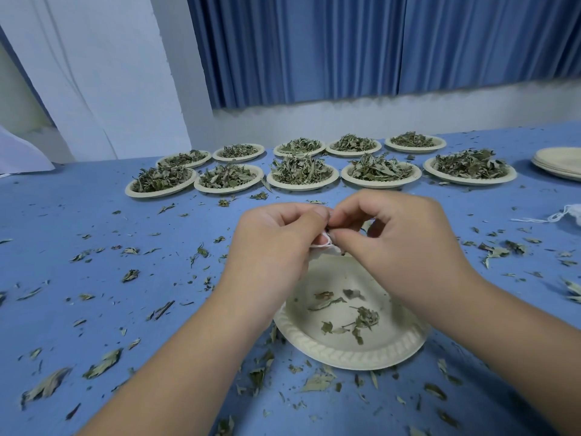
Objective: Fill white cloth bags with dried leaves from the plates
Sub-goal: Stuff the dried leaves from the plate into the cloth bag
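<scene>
White and bunched, cloth bag (323,245) just above the far rim of the near paper plate (345,357), pinched at its mouth by left hand (273,243) and right hand (399,240), fingers of both curled in, thumbs and forefingers meeting on the cloth. Inside that plate, only a few dried leaves (364,319). Beyond the plate, two rows of heaped plates (301,186), ten in all. Beyond and far to its right, a stack of empty plates (556,162); nearer on that side, a second bag (566,215) with loose strings. All round the plate, leaf scraps (103,363) strewn over blue tablecloth (94,247).
</scene>
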Motion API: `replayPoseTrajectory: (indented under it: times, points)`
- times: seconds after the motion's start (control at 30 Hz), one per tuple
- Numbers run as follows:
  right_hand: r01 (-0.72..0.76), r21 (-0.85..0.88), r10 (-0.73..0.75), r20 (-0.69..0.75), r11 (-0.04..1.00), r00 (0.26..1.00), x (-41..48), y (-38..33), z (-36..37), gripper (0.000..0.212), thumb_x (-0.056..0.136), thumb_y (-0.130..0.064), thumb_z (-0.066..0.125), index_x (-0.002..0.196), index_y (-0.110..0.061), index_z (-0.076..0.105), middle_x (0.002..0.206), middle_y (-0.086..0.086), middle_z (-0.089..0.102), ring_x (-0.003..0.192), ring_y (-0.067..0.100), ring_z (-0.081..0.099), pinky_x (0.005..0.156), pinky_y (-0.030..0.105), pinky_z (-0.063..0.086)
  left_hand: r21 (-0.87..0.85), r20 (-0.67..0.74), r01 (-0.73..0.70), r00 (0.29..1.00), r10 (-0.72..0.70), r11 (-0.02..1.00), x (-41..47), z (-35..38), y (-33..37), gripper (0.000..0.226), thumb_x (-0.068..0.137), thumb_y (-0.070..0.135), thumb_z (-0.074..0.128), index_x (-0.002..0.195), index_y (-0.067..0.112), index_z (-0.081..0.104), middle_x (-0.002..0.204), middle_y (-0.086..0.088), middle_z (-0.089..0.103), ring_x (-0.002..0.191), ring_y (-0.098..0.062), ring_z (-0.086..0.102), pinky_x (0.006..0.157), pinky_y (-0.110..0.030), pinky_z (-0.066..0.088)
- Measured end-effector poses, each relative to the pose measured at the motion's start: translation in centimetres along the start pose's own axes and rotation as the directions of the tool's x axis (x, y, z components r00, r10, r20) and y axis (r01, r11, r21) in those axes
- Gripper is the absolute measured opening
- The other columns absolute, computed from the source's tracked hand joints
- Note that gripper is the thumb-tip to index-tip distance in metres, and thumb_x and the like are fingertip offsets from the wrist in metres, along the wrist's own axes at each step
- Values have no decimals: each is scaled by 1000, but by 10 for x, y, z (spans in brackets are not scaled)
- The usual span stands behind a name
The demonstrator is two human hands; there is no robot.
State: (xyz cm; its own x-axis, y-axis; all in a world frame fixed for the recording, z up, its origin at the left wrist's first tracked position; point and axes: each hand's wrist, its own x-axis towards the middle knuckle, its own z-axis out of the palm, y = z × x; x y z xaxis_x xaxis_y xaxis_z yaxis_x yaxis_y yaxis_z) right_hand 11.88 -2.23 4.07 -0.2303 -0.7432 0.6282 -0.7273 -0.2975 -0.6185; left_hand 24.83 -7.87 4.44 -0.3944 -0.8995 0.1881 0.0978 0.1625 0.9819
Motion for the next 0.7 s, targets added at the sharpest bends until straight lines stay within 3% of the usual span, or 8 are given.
replayPoseTrajectory:
  times: [0.1, 0.23, 0.33, 0.43, 0.5, 0.57, 0.63, 0.7]
  points:
    - [-49, 58, 48, 26, 997, 999, 1, 1, -1, 16, 75, -14, 77, 74, -29, 73, 66, -15, 67, 59, 2, 59, 55, 13, 45, -23, 12, 4, 1000, -3, 1000, 0, -1, 1, 17, 92, 8, 60, 80, 7, 72, 47, 6, 55, 30, -1, 38, 36, -10, 31]
    - [-86, 157, 64, 137, 984, 988, 3, 0, -6, 22, 78, -12, 75, 82, -33, 74, 74, -21, 71, 70, -3, 65, 65, 11, 48, -14, 6, -7, 1000, 7, 1000, 1, -4, 1, 17, 91, 13, 62, 81, 10, 74, 48, 7, 53, 32, -2, 35, 36, -14, 28]
    - [-114, 175, 97, 102, 978, 990, 6, 1, -4, 19, 73, -11, 79, 74, -28, 71, 68, -21, 67, 57, -6, 57, 57, 6, 41, -15, 11, -17, 1000, 17, 1000, 1, -4, 2, 17, 91, 13, 63, 79, 12, 74, 49, 7, 54, 33, -3, 32, 37, -16, 27]
    - [-186, 107, 181, 55, 977, 982, 12, 3, -2, 24, 64, -25, 82, 78, -30, 63, 76, -22, 62, 60, -2, 50, 58, 10, 41, -49, 27, -20, 999, 22, 999, 0, -3, 2, 19, 91, 11, 61, 77, 13, 74, 48, 6, 54, 33, -5, 29, 37, -15, 26]
    - [-262, 77, 249, 147, 962, 957, 18, 4, -3, 34, 64, -32, 78, 93, -34, 61, 92, -17, 62, 66, 4, 56, 64, 19, 48, -89, 44, -30, 998, 34, 996, 1, -5, 3, 22, 93, 10, 59, 77, 12, 74, 50, 5, 52, 34, -6, 28, 37, -16, 25]
    - [-353, 120, 294, 345, 928, 891, 22, 4, -6, 34, 76, -29, 75, 108, -32, 63, 99, -13, 66, 68, 6, 64, 62, 23, 53, -129, 64, -39, 997, 47, 991, 2, -6, 3, 19, 94, 10, 58, 82, 8, 73, 52, 4, 51, 36, -7, 27, 38, -17, 24]
    - [-458, 239, 291, 509, 856, 810, 24, 3, -6, 21, 86, -17, 68, 107, -21, 68, 89, -4, 71, 68, 11, 67, 58, 20, 52, -159, 75, -36, 996, 48, 987, 3, -7, 2, 20, 94, 10, 56, 82, 8, 72, 54, 2, 48, 37, -7, 26, 38, -17, 24]
    - [-519, 323, 286, 555, 791, 781, 26, 2, -1, 13, 87, -5, 65, 98, -8, 70, 77, 6, 68, 65, 15, 64, 57, 20, 51, -170, 72, -32, 996, 45, 985, 4, -8, 2, 21, 95, 9, 56, 80, 8, 71, 53, 2, 47, 37, -6, 26, 38, -17, 24]
